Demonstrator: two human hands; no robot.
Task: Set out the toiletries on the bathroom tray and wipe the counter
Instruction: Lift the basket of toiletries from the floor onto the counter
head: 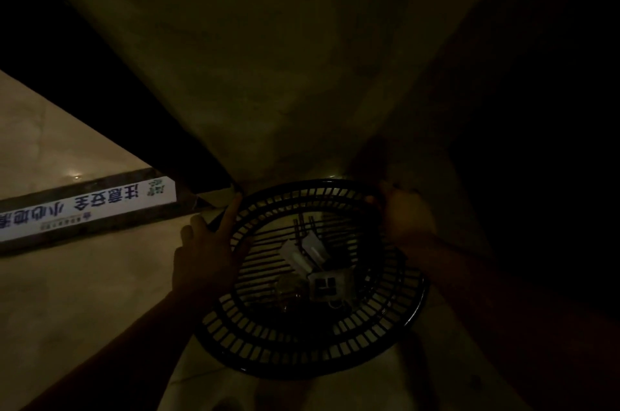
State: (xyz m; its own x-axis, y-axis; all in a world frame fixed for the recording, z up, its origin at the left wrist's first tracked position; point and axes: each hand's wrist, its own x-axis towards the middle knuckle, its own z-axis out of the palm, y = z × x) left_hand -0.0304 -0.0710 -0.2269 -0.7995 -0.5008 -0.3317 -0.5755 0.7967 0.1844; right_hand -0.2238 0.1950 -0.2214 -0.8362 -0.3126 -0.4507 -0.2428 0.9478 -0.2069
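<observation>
In the dim head view a black slotted plastic basket point(302, 347) sits low on the floor under a dark counter. My left hand point(206, 253) grips its left rim, fingers stretched along the edge. My right hand point(404, 216) holds the far right rim. Inside the basket lie several small items: pale tubes or sachets point(303, 251) and a small white packet with dark print point(330, 284). Something rounded and dark point(288, 286) beside them is too dim to identify.
A white strip with printed characters point(84, 209) runs along a dark floor threshold at the left. A dark slanted edge point(117, 81) of the counter or cabinet crosses above it. Pale tiled floor point(67, 293) spreads at lower left. The right side is in deep shadow.
</observation>
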